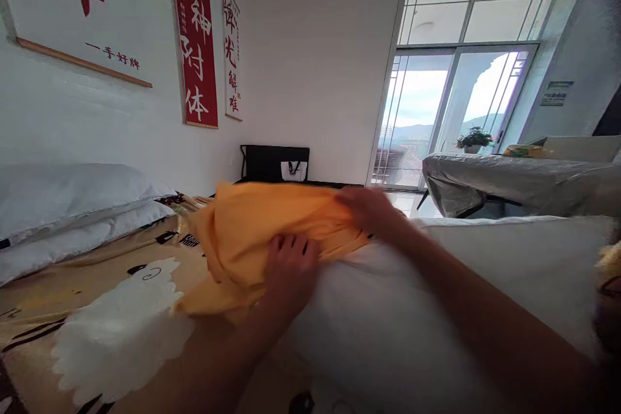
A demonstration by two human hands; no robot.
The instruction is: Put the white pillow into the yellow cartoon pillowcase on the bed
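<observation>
The orange cloth (252,233) is bunched and raised just above the bed (58,291), with its right edge overlapping the white pillow (388,323). The left hand (291,268) grips the cloth from below at its lower middle, fingers curled into the fabric. The right hand (369,207) pinches the cloth at its upper right edge, above the white pillow; motion blur hides the exact finger positions. Below and left of the cloth, the bed cover shows a white sheep pattern (121,330). Two grey-white pillows (68,207) are stacked well to the left of the cloth, against the wall. Red calligraphy scrolls (194,32) hang on the wall above the cloth. Behind the cloth stands a black cabinet (274,163); to its right are a covered sofa (509,184) and glass doors (446,116).
</observation>
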